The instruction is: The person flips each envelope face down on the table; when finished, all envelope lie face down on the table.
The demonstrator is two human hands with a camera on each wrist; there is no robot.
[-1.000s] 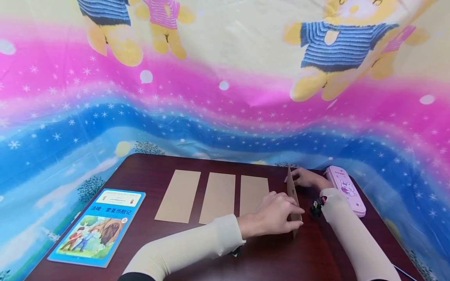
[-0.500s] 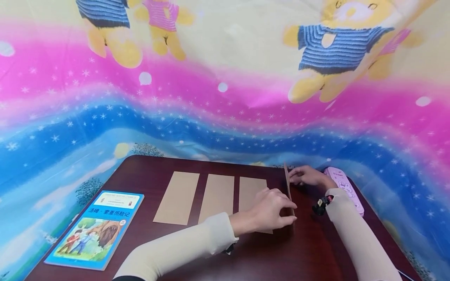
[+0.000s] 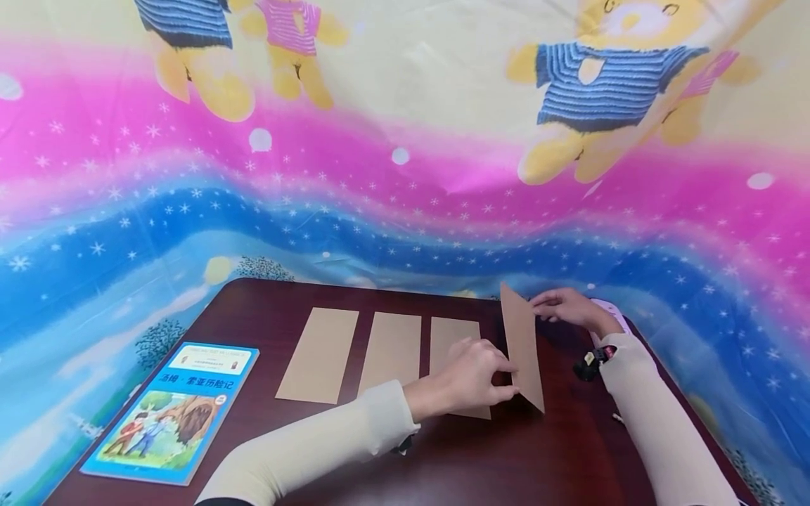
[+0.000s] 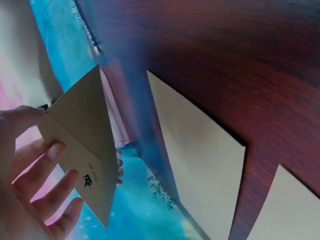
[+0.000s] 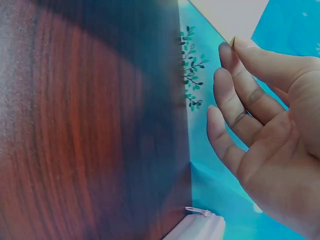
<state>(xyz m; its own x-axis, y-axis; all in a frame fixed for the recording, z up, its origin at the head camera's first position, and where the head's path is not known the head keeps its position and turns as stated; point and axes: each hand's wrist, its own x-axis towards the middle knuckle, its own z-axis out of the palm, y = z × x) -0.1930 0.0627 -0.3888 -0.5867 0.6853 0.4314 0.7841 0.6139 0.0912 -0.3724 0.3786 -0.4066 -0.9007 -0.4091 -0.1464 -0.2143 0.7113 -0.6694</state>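
A brown kraft paper envelope is held up on edge above the right half of the table, its broad face turned partly toward the head view. My left hand pinches its near-left edge between thumb and index finger. At its upper right edge, my right hand pinches a corner with thumb and index finger, the other fingers loosely bent. A flap line and a small black print show on the envelope in the left wrist view. Three similar brown pieces lie flat in a row, the rightmost partly behind my left hand.
A blue book lies at the table's left. A pink pencil case is at the right, mostly behind my right arm. The dark wooden table ends at a patterned cloth behind it.
The envelope has turned from nearly edge-on to show its broad face. My right hand has moved slightly right and up, my left hand slightly left. The flat pieces stay in place.
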